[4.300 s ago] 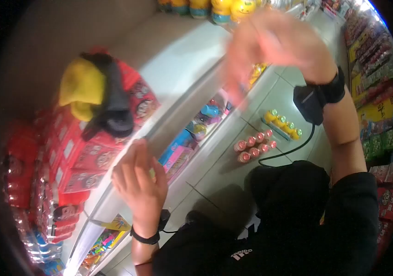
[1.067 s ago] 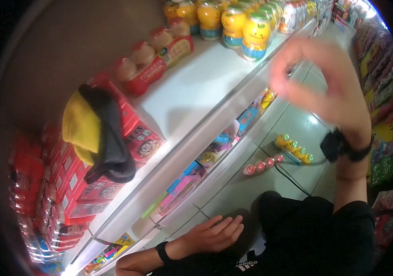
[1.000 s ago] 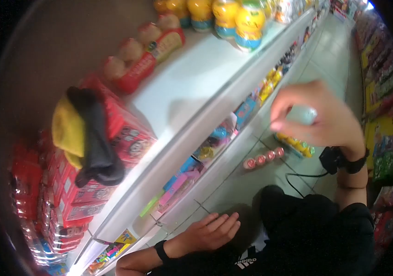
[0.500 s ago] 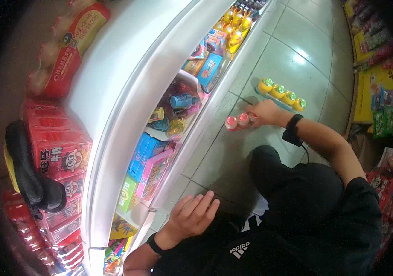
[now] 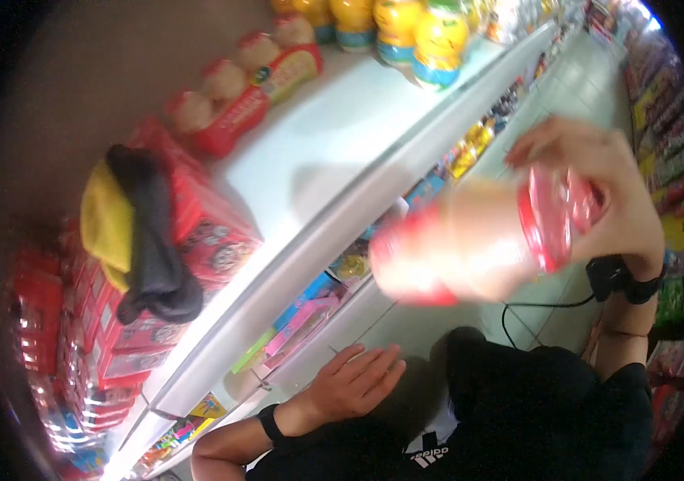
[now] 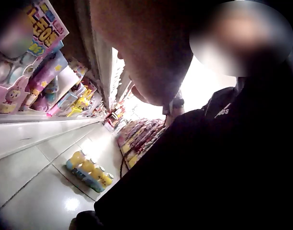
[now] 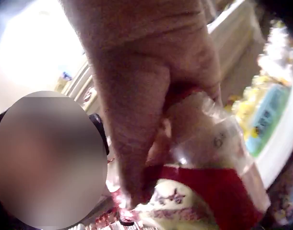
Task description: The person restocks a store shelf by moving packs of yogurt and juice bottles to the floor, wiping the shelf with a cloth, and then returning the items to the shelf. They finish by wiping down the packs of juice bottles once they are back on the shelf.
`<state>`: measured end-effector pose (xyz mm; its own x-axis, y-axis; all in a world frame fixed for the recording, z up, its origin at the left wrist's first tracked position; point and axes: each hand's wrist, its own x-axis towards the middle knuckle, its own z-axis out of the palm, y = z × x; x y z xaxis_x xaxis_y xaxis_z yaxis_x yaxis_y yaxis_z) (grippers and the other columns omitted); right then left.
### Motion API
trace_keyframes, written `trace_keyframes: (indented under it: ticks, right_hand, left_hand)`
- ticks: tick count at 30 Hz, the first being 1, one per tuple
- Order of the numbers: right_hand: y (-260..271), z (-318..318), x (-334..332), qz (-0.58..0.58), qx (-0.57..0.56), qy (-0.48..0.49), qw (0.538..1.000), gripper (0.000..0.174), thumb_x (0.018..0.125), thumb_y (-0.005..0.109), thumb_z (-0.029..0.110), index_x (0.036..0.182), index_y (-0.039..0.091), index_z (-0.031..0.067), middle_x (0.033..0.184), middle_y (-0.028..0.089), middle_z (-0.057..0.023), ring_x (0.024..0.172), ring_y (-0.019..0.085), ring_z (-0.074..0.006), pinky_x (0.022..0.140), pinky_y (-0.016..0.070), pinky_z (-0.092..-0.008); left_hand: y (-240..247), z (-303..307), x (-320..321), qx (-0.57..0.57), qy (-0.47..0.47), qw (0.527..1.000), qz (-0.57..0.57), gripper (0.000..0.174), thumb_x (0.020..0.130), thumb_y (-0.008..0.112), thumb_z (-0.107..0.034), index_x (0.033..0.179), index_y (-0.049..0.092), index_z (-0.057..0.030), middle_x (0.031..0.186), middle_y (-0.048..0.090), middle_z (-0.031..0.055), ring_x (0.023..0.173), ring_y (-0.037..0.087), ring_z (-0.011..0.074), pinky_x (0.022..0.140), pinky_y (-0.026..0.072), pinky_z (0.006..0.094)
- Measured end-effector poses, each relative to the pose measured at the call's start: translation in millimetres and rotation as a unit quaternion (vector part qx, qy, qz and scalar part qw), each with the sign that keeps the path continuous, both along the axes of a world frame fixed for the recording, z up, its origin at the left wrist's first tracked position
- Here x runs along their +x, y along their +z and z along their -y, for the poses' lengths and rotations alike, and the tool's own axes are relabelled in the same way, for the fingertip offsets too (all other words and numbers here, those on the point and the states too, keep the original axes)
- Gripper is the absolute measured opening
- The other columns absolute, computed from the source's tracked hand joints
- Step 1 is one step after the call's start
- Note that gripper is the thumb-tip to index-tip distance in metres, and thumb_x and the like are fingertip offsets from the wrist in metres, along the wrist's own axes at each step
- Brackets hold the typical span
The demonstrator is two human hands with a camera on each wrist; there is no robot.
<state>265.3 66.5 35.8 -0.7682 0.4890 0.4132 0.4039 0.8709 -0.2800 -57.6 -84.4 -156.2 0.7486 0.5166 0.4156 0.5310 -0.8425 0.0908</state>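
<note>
My right hand (image 5: pixel 610 180) grips a shrink-wrapped pack of cream-coloured drink bottles (image 5: pixel 470 248) with red trim, lifted in front of the shelf edge and blurred by motion. In the right wrist view, thumb and fingers curl over the plastic wrap of the bottle pack (image 7: pixel 209 158). My left hand (image 5: pixel 350 389) hangs low by the lap, fingers loosely extended, holding nothing. A similar red-banded bottle pack (image 5: pixel 258 96) stands on the white shelf (image 5: pixel 310 160). In the left wrist view, a pack of yellow bottles (image 6: pixel 89 170) stands on the floor.
Red milk cartons (image 5: pixel 213 248) sit at the shelf's left, with a yellow and black cloth item (image 5: pixel 145 240) on top. Yellow bottles (image 5: pixel 438 48) stand farther along. Boxed toys (image 5: pixel 302 313) fill the lower shelf. Hanging snack packets (image 5: pixel 682 232) line the right side.
Half a second ago my right hand was at the red-capped pack on the floor; now that pack is raised to shelf height. Between the oldest frame and later ones, another pack appeared on the shelf.
</note>
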Motion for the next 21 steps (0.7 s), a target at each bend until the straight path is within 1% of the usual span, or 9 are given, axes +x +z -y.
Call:
trace_keyframes:
  ticks: [2,4,7,12,13,14,16,17,21]
  right_hand:
    - [30,-18,-18,0.041,0.114,-0.023,0.992,0.065,0.053,0.092,0.034,0.104,0.068,0.0023,0.1,0.065,-0.0129,0.092,0.067,-0.0245,0.077,0.0526,-0.0339]
    - [41,-41,-48,0.059,0.166,-0.063,0.982,0.066,0.056,0.09,0.032,0.109,0.066,0.0021,0.099,0.064,-0.0119,0.089,0.065,-0.0251,0.077,0.0508,-0.0324]
    - [36,-96,-102,0.045,0.158,-0.014,0.986,0.06,0.062,0.086,0.034,0.107,0.064,0.0021,0.097,0.066,-0.0146,0.091,0.063,-0.0337,0.079,0.049,-0.0414]
    - [12,-136,-153,0.075,0.14,0.015,0.987,0.055,0.066,0.084,0.031,0.11,0.064,0.0036,0.111,0.063,-0.0196,0.106,0.06,-0.037,0.093,0.0469,-0.0418]
    - [20,-137,-161,0.154,0.06,-0.021,0.986,0.07,0.063,0.086,0.023,0.125,0.057,0.008,0.127,0.057,-0.0132,0.117,0.055,-0.033,0.097,0.0455,-0.0392]
    - [25,-133,-164,0.155,0.063,-0.019,0.986,0.07,0.063,0.086,0.023,0.125,0.057,0.008,0.127,0.057,-0.0132,0.117,0.055,-0.033,0.097,0.0455,-0.0392]
    - [29,-124,-164,0.112,0.064,-0.032,0.991,0.075,0.062,0.085,0.016,0.13,0.053,0.0112,0.137,0.05,-0.0108,0.124,0.05,-0.0321,0.101,0.0441,-0.0398]
    - [25,-129,-162,0.079,0.126,-0.009,0.989,0.09,0.058,0.087,0.012,0.139,0.045,0.0156,0.145,0.041,-0.0101,0.129,0.045,-0.0317,0.105,0.0421,-0.0394]
    - [40,-148,-175,0.106,0.094,0.04,0.989,0.105,0.053,0.089,0.013,0.145,0.037,0.0164,0.149,0.035,-0.0123,0.134,0.041,-0.0313,0.109,0.0401,-0.0377]
  left_hand:
    - [3,-1,0,0.024,0.011,1.0,0.003,0.035,0.083,0.065,-0.019,0.118,0.066,-0.0171,0.128,0.063,0.0057,0.108,0.059,0.0182,0.093,0.048,0.0358]
    - [5,-1,2,0.025,0.006,1.0,0.013,0.033,0.085,0.064,-0.017,0.118,0.066,-0.0165,0.129,0.062,0.0055,0.108,0.058,0.0177,0.094,0.0476,0.0349]
    - [9,1,6,0.029,0.01,0.999,0.033,0.032,0.087,0.062,-0.016,0.118,0.065,-0.0163,0.131,0.061,0.0047,0.108,0.057,0.0171,0.094,0.0474,0.0339]
    - [11,5,8,0.046,0.007,0.998,0.038,0.031,0.09,0.058,-0.017,0.12,0.064,-0.0158,0.132,0.06,0.0048,0.109,0.056,0.0165,0.095,0.0474,0.0336]
    - [12,7,7,0.043,0.004,0.998,0.039,0.031,0.09,0.058,-0.018,0.121,0.064,-0.0157,0.133,0.059,0.0051,0.11,0.056,0.0164,0.096,0.0473,0.0337]
    - [13,8,5,0.045,0.007,0.998,0.039,0.031,0.09,0.058,-0.018,0.121,0.064,-0.0157,0.133,0.059,0.0051,0.11,0.056,0.0164,0.096,0.0473,0.0337]
    - [14,10,0,0.042,0.009,0.999,0.028,0.032,0.09,0.058,-0.018,0.122,0.064,-0.0152,0.135,0.058,0.006,0.111,0.056,0.0165,0.097,0.0466,0.0333]
    - [13,10,-2,0.043,0.008,0.999,0.029,0.032,0.09,0.058,-0.018,0.122,0.064,-0.0152,0.135,0.058,0.006,0.111,0.056,0.0165,0.097,0.0466,0.0333]
    - [14,9,-6,0.005,0.0,0.999,0.037,0.029,0.094,0.055,-0.019,0.121,0.063,-0.0128,0.136,0.058,0.0071,0.115,0.057,0.0172,0.1,0.0452,0.0337]
